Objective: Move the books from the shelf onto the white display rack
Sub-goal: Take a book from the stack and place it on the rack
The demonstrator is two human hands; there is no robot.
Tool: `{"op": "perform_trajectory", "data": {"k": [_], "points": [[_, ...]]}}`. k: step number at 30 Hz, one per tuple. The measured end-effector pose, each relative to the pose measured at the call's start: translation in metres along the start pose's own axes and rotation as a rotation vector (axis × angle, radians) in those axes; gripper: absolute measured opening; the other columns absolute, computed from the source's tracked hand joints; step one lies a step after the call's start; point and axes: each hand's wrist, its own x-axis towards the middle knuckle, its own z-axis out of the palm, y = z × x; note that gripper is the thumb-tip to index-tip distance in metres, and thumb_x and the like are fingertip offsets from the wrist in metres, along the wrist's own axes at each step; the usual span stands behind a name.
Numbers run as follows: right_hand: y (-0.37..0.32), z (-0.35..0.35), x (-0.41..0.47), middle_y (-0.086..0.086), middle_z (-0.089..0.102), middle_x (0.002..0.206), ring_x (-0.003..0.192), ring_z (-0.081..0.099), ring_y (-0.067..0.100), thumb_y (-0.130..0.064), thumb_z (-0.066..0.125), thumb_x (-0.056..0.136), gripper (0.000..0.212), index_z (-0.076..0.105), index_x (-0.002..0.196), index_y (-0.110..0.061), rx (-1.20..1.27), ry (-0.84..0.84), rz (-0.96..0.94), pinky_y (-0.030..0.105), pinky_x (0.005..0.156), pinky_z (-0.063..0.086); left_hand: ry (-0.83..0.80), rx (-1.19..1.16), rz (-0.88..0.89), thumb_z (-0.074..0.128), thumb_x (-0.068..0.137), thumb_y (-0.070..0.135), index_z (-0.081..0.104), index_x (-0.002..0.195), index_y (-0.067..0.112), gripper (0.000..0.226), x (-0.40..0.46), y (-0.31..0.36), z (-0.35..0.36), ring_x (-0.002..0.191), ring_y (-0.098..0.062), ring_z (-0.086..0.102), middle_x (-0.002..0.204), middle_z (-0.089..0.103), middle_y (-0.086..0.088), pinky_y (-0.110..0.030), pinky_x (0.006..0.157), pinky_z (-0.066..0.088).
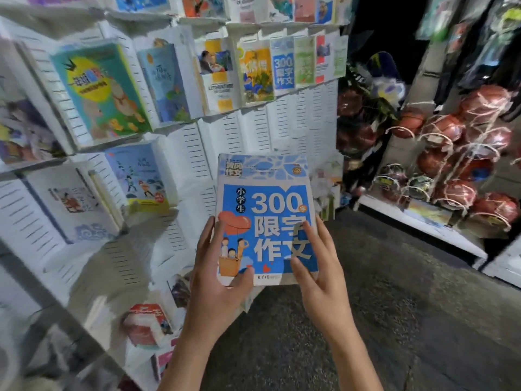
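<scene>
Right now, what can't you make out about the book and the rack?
- Book: back cover and lower corners, hidden by left hand and right hand.
- Rack: left side smeared by blur; top and bottom cut off by the frame.
- Small print on racked books: too small.

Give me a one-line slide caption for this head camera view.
Both hands, left hand and right hand, hold a blue 300 book upright before the white display rack.
</scene>
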Motion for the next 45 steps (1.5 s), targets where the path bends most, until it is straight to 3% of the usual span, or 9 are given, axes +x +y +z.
{"op": "perform_trajectory", "data": {"k": [5, 10, 17, 22, 25, 31, 36, 40, 45], "points": [[0.033, 0.028, 0.061, -0.027, 0.017, 0.159, 0.148, 0.017, -0.001, -0.046, 0.054, 0.092, 0.059, 0.030, 0.147, -0.047, -0.078, -0.123, 0.003, 0.048, 0.118, 0.031, 0.074, 0.029, -0.025, 0.072, 0.083, 0.011, 0.033, 0.153, 0.023, 0.081, 0.044, -0.044, -0.004, 0.146, -0.003, 0.027, 0.161, 0.025, 0.010, -0.014, 0.110, 0.035], [0.050, 0.053, 0.140, -0.018, 0.032, 0.153, 0.141, 0.026, -0.008, -0.048, 0.060, 0.079, 0.062, 0.036, 0.136, -0.048, -0.095, -0.150, 0.087, 0.036, 0.120, 0.027, 0.104, 0.018, -0.053, 0.068, 0.082, 0.018, 0.034, 0.153, 0.020, 0.079, 0.106, -0.090, -0.001, 0.148, -0.012, 0.028, 0.162, 0.022, 0.018, -0.044, 0.115, 0.039], [0.103, 0.101, 0.235, -0.022, 0.040, 0.145, 0.139, 0.034, 0.002, -0.017, 0.070, 0.091, 0.062, 0.037, 0.133, -0.048, -0.064, -0.225, 0.144, 0.046, 0.116, 0.034, 0.076, -0.020, -0.097, 0.070, 0.085, -0.002, 0.031, 0.153, 0.015, 0.080, 0.178, -0.151, -0.002, 0.144, 0.003, 0.029, 0.161, 0.023, 0.010, -0.008, 0.102, 0.039], [0.144, 0.126, 0.278, -0.017, 0.048, 0.147, 0.136, 0.046, 0.012, -0.045, 0.070, 0.074, 0.069, 0.048, 0.139, -0.045, 0.000, -0.318, 0.249, 0.050, 0.109, 0.043, 0.088, -0.081, -0.160, 0.067, 0.087, -0.009, 0.029, 0.154, 0.020, 0.082, 0.206, -0.188, -0.002, 0.140, -0.001, 0.039, 0.160, 0.023, 0.012, -0.016, 0.095, 0.049], [0.164, 0.136, 0.302, -0.011, 0.056, 0.141, 0.127, 0.056, 0.022, -0.030, 0.071, 0.076, 0.062, 0.054, 0.132, -0.050, 0.116, -0.342, 0.310, 0.054, 0.103, 0.048, 0.094, -0.083, -0.192, 0.065, 0.088, -0.011, 0.030, 0.152, 0.018, 0.078, 0.219, -0.205, 0.000, 0.132, 0.018, 0.036, 0.155, 0.023, 0.018, -0.006, 0.089, 0.046], [0.197, 0.166, 0.339, -0.019, 0.044, 0.148, 0.139, 0.043, 0.018, -0.024, 0.067, 0.085, 0.060, 0.050, 0.135, -0.051, 0.121, -0.408, 0.202, 0.056, 0.103, 0.046, 0.160, 0.011, -0.183, 0.066, 0.083, -0.002, 0.038, 0.151, 0.021, 0.077, 0.249, -0.239, 0.005, 0.138, 0.008, 0.035, 0.157, 0.030, 0.012, -0.009, 0.097, 0.043], [0.212, 0.187, 0.374, -0.025, 0.031, 0.152, 0.144, 0.030, 0.003, -0.003, 0.062, 0.093, 0.065, 0.045, 0.142, -0.042, 0.149, -0.485, 0.090, 0.052, 0.107, 0.045, 0.249, 0.052, -0.234, 0.076, 0.083, 0.013, 0.033, 0.150, 0.024, 0.080, 0.276, -0.257, 0.015, 0.129, -0.008, 0.054, 0.158, 0.028, 0.002, -0.025, 0.091, 0.056], [0.233, 0.197, 0.398, -0.036, 0.027, 0.149, 0.144, 0.032, 0.009, -0.022, 0.059, 0.089, 0.067, 0.037, 0.143, -0.056, 0.120, -0.557, 0.023, 0.054, 0.106, 0.045, 0.307, 0.115, -0.348, 0.087, 0.074, 0.041, 0.032, 0.154, 0.028, 0.099, 0.298, -0.275, 0.025, 0.142, -0.013, 0.039, 0.159, 0.026, 0.005, -0.044, 0.107, 0.048], [0.258, 0.206, 0.417, -0.027, 0.022, 0.156, 0.141, 0.036, 0.023, -0.017, 0.049, 0.094, 0.069, 0.026, 0.147, -0.055, 0.054, -0.535, -0.247, 0.054, 0.094, 0.054, 0.393, 0.235, -0.396, 0.083, 0.070, 0.040, 0.030, 0.154, 0.023, 0.100, 0.311, -0.288, 0.045, 0.138, 0.006, 0.034, 0.158, 0.024, 0.017, -0.027, 0.108, 0.045]]}}
